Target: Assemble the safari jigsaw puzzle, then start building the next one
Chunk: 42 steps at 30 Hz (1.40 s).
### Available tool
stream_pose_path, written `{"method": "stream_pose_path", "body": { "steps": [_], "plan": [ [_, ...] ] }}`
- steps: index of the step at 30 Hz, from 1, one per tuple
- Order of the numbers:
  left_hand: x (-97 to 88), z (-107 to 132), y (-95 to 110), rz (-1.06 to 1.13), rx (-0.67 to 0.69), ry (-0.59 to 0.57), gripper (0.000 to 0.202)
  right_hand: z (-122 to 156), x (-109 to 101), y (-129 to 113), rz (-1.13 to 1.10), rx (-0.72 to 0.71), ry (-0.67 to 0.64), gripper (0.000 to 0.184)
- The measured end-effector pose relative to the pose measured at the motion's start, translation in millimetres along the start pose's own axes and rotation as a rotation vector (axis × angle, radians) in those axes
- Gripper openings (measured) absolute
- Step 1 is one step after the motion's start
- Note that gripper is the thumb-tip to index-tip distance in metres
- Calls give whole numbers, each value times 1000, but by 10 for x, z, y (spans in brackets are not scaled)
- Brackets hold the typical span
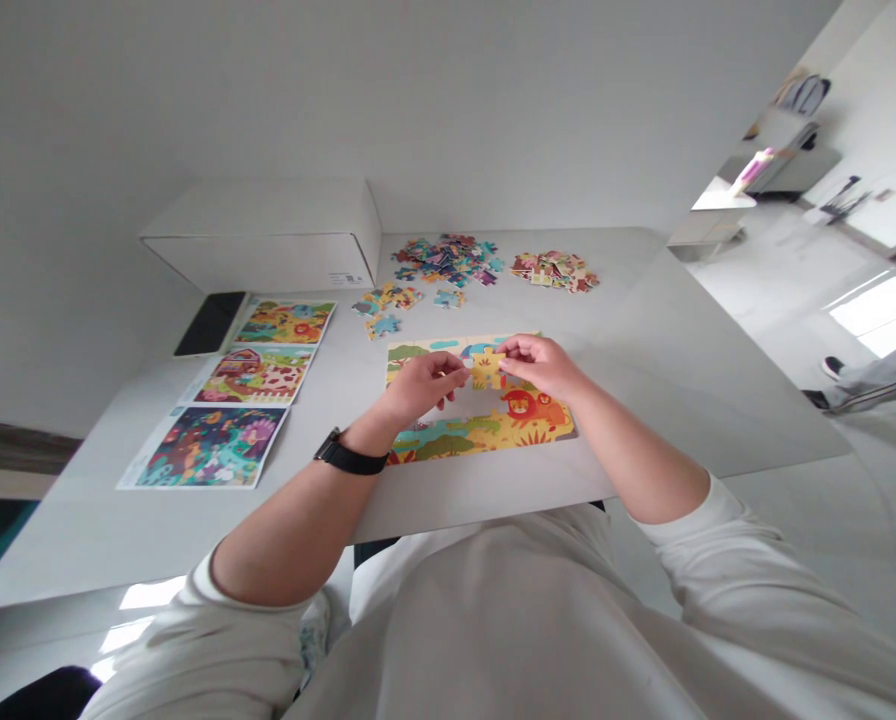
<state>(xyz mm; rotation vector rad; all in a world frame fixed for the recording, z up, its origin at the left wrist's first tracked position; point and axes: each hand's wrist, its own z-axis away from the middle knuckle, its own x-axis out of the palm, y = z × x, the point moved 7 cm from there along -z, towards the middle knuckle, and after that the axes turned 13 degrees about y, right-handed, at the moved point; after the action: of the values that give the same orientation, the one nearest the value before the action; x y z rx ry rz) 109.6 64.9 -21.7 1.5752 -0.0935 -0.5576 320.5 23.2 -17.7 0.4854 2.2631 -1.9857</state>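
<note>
Mostly yellow, the knobbed puzzle piece [486, 371] with small plant-like markings.

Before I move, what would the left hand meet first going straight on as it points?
Probably the yellow puzzle piece in the right hand; whether the left hand touches it is unclear.

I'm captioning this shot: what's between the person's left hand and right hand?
In the head view, a yellow puzzle piece is between the left hand and the right hand.

yellow puzzle piece [486, 370], over colourful animal puzzle [485, 433], part-assembled, gap near its middle
</note>
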Motion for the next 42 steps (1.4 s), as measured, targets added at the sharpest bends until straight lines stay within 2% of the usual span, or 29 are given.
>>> {"method": "stream_pose_path", "body": {
  "steps": [8, 13, 20, 25, 29, 34, 42],
  "plan": [
    [8, 41, 14, -21, -34, -19, 33, -2, -2, -32, 84, -45, -1, 31],
    [14, 64, -18, -172, -33, -61, 27, 16, 30, -2, 123, -32, -74, 25],
    [42, 72, 51, -454, 197, -57, 21, 47, 58, 66, 190, -32, -156, 13],
    [62, 91, 55, -594, 268, -65, 23, 63, 56, 114, 298, -50, -176, 5],
    [86, 115, 100, -591, 391, -66, 24, 77, 65, 57, 390, -88, -170, 5],
    [174, 220, 191, -549, 595, -129, 24, 93, 102, -41, 524, -167, -178, 9],
    [243, 289, 190, -551, 732, -176, 19, 99, 125, -63, 621, -330, -156, 9]
  ]
}}
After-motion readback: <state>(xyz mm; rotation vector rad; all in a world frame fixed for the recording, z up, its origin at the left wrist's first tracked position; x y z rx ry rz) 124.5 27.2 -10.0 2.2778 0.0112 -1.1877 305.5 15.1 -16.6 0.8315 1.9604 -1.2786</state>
